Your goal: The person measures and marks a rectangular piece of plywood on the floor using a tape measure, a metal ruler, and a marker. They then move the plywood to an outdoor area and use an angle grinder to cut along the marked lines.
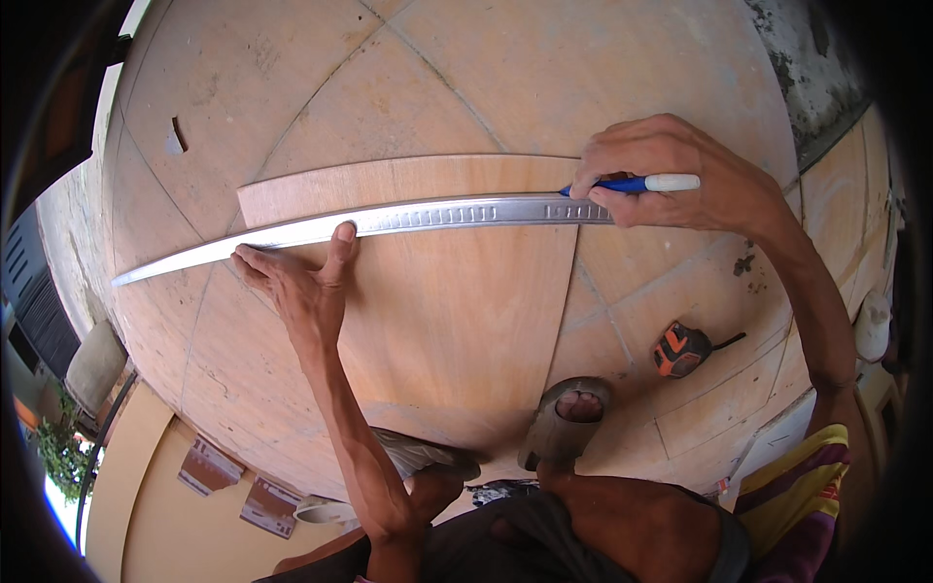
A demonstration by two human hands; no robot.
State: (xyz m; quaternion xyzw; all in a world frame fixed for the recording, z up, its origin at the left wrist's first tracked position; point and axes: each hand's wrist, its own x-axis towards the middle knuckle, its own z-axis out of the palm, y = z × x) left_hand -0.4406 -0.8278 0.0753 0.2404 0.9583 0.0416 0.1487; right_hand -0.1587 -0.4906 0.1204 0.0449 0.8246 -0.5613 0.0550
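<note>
A long silver metal strip with a row of pressed marks lies across a thin plywood sheet on the floor; its left end reaches past the sheet. My left hand rests at the strip's near edge, thumb and fingers spread, the thumb tip on the metal. In my right hand is a blue marker with a white rear end. Its tip points left, down at the plywood just beyond the strip's far edge. Whether the tip touches the wood I cannot tell.
An orange and black tape measure lies on the tiled floor to the right of the plywood. My sandalled feet are at the sheet's near edge. A small scrap lies at the far left.
</note>
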